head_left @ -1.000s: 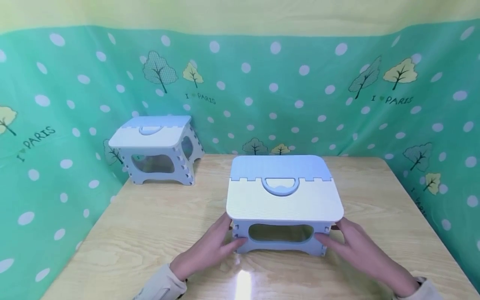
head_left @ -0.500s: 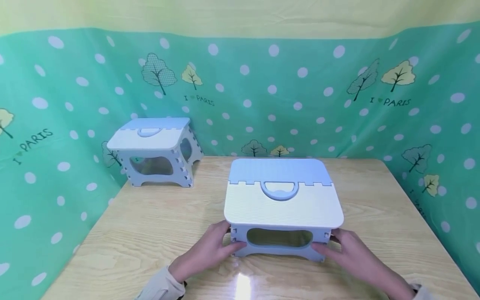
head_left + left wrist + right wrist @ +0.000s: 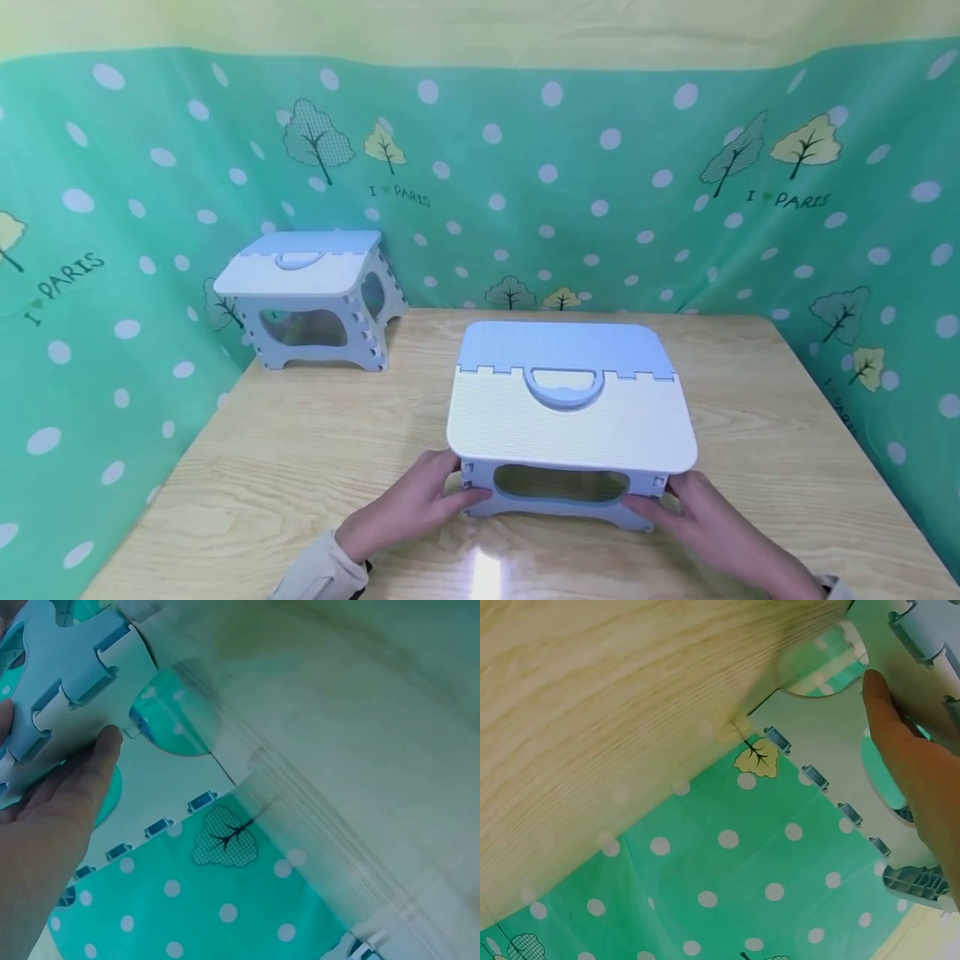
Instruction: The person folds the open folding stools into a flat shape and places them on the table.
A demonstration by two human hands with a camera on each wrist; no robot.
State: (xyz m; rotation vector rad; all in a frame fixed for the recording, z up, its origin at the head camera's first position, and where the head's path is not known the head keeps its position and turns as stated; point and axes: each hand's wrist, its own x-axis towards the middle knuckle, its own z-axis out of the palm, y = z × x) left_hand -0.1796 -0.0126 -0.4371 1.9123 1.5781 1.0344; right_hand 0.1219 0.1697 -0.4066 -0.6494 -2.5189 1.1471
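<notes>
A folding step stool [image 3: 570, 425] with a white and blue top and a blue loop handle [image 3: 564, 390] stands unfolded on the table. My left hand [image 3: 420, 504] grips its left side low down, thumb on the front panel and fingers round the side panel. On the opposite side my right hand [image 3: 701, 521] holds it the same way. In the left wrist view the left hand [image 3: 64, 799] lies along the side panel, by the blue hinge teeth. The right wrist view has the right hand [image 3: 907, 750] reaching along the other side. In the head view the stool top hides some fingers.
A second, similar folding stool [image 3: 300, 275] stands unfolded at the table's back left. A green dotted cloth [image 3: 480, 167] with trees hangs behind the wood-grain table [image 3: 300, 442] and along both sides.
Both hands have drawn the gripped stool a little toward me, and it has turned slightly. The far stool stays where it was. The head view shifts slightly.
</notes>
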